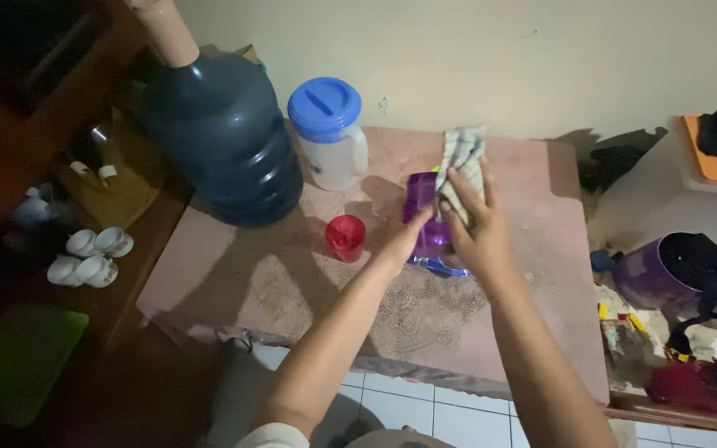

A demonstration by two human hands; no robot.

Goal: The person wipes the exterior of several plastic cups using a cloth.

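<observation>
The right hand (473, 224) pressed a checked cloth (463, 162) flat against a purple jug (429, 217), fingers spread, grip loose over the fabric. The left hand (404, 241) steadied the jug from its near side, fingers curled to it. It looked like mid-wipe; a next pass would call for turning the jug. The jug sat mid-desk (541, 249), seemingly tipped, long axis running away toward the wall. A red cup (346, 236) stood just left, a blue-lidded pitcher (329, 133) behind.
</observation>
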